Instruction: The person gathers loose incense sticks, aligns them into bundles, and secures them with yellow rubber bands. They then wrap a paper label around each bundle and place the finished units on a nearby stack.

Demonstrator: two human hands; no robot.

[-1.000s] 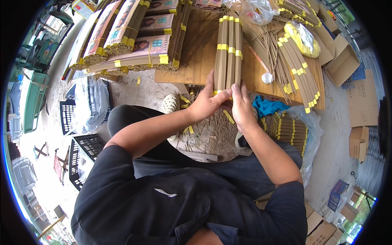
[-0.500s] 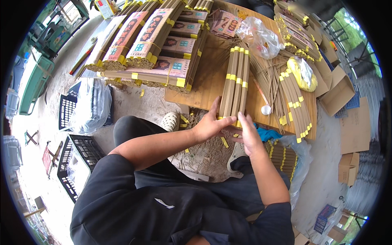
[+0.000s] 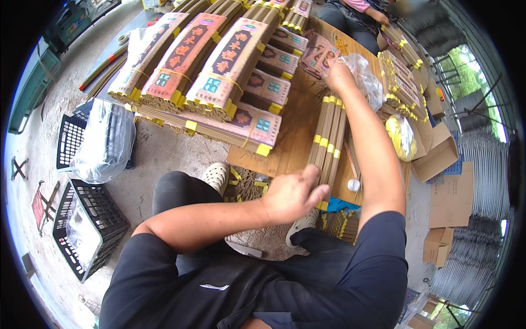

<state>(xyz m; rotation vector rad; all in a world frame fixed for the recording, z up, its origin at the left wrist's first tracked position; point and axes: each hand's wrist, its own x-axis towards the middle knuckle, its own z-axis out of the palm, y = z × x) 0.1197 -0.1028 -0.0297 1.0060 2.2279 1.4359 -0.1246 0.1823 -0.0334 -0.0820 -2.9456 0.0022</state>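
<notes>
At the far left, two black plastic crates stand on the concrete floor: the nearer crate (image 3: pixel 87 227) has something pale inside, and the farther crate (image 3: pixel 74 140) is partly covered by a clear plastic bag (image 3: pixel 107 140). To the right of them, on a low wooden board (image 3: pixel 290 137), lie stacked wrapped bundles (image 3: pixel 213 66) of long thin sticks, with printed paper sleeves in pink and cream and with yellow ends. Below them the person's knee in dark trousers and a pale perforated shoe (image 3: pixel 218 175) are visible. In the middle, the left hand (image 3: pixel 293 194) rests on the near end of an unwrapped stick bundle (image 3: pixel 327 137), which lies on the board and points away from the person; the fingers are bent loosely over the yellow-tipped end, touching it, but I cannot tell if they really grip it. Further right, the right arm is stretched far forward, and the right hand (image 3: pixel 337 74) is at the far edge of the board, just beside a crumpled clear bag (image 3: pixel 364 79) and a pile of pink paper sleeves (image 3: pixel 318 55); its fingers seem closed on something there, but it is not clear what. A small white round thing (image 3: pixel 354 185) lies near the right elbow. At the right side are a yellow roll (image 3: pixel 400 137) in plastic, more loose bundles (image 3: pixel 402 82), and open cardboard boxes (image 3: pixel 444 159).
</notes>
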